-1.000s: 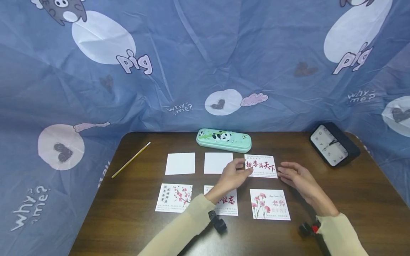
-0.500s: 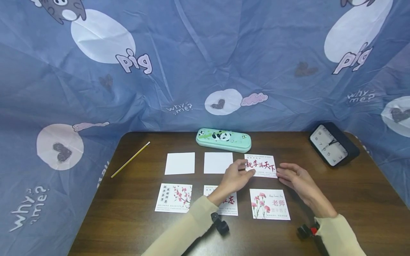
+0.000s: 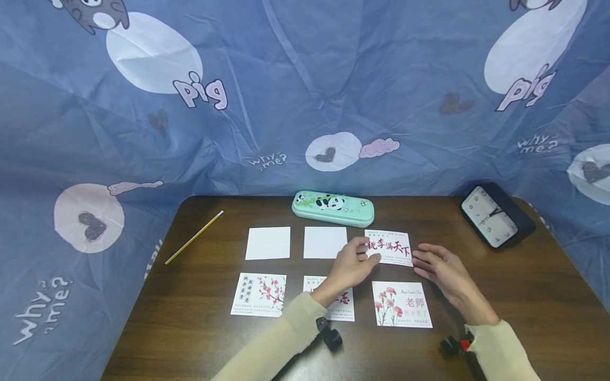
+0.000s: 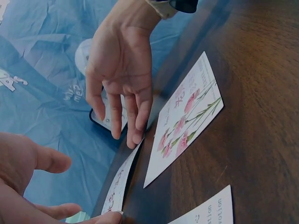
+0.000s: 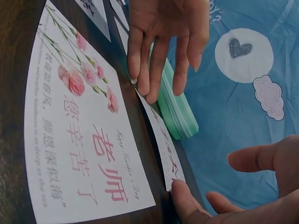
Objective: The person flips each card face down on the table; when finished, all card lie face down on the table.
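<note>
Six cards: square paper cards lie in two rows on the dark wooden table [image 3: 524, 296], in front of the mint-green panda-print pencil case [image 3: 332, 208].
Card in hand: white card with red and black brush calligraphy [image 3: 388, 247], just in front of the case's right end; it lies flat or nearly so.
Left hand [image 3: 351, 263]: thumb and forefinger touch the card's left edge, fingers bent; whether it truly pinches the card, cannot tell.
Right hand [image 3: 440, 270]: fingers straight and relaxed, tips at the card's right edge, holding nothing.
Neighbours: two blank white cards [image 3: 295, 243] left of the calligraphy card; white card with pink carnations [image 3: 401, 311] directly in front of it.
Further off: yellow pencil [image 3: 194, 237] well left of the case; black square clock [image 3: 495, 215] well right.
Handling note (judgement): thin card on smooth wood is hard to lift from above; steady one edge with the right fingertips, work the left thumb under the other, keep it clear of the carnation card.
</note>
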The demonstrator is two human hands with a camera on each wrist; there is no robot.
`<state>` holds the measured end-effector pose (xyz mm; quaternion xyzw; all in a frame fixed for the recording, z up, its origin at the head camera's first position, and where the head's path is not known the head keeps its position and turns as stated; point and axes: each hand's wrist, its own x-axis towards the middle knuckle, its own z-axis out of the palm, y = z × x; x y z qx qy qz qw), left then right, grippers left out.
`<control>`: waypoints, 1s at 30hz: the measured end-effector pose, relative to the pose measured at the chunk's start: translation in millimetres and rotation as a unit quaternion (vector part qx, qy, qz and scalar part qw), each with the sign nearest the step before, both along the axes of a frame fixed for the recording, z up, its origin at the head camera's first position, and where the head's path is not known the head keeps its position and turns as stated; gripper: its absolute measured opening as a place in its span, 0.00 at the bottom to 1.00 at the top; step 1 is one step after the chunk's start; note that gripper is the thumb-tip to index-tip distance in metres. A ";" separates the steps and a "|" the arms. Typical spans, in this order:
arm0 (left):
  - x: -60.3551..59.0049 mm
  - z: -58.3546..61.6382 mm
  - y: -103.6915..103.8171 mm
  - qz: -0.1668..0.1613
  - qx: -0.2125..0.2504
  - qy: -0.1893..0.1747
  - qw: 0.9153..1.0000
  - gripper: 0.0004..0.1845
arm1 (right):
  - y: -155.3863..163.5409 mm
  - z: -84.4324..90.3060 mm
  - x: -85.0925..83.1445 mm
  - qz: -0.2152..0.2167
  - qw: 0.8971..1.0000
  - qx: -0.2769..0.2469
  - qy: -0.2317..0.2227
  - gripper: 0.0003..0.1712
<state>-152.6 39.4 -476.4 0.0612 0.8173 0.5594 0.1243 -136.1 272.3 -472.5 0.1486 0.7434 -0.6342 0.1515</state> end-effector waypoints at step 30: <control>0.8 10.3 4.3 -0.031 -0.101 -0.003 0.994 0.35 | 2.5 -6.6 -4.9 -0.024 0.990 -0.135 0.030 0.14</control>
